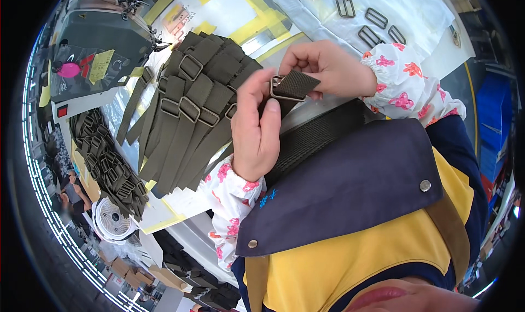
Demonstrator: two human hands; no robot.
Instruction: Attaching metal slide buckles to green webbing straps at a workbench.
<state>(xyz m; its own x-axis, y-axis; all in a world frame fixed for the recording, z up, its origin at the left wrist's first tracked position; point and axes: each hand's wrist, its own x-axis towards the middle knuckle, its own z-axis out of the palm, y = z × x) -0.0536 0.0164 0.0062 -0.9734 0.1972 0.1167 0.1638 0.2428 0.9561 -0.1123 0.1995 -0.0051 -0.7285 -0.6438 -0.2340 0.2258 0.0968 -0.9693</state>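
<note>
One apron flap, left hand tight on one buckle, right hand on one strap.

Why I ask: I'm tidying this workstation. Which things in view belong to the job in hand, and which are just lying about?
Likely part of the job:
dark olive webbing strap in the right hand
metal slide buckle around it
piled straps with buckles
loose slide buckles

Apparently just lying about:
white fan
yellow paper note
cardboard boxes

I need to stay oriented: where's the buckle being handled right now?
The buckle is above and slightly right of centre in the head view, between the left hand and the right hand, right of the olive strap pile.
</note>
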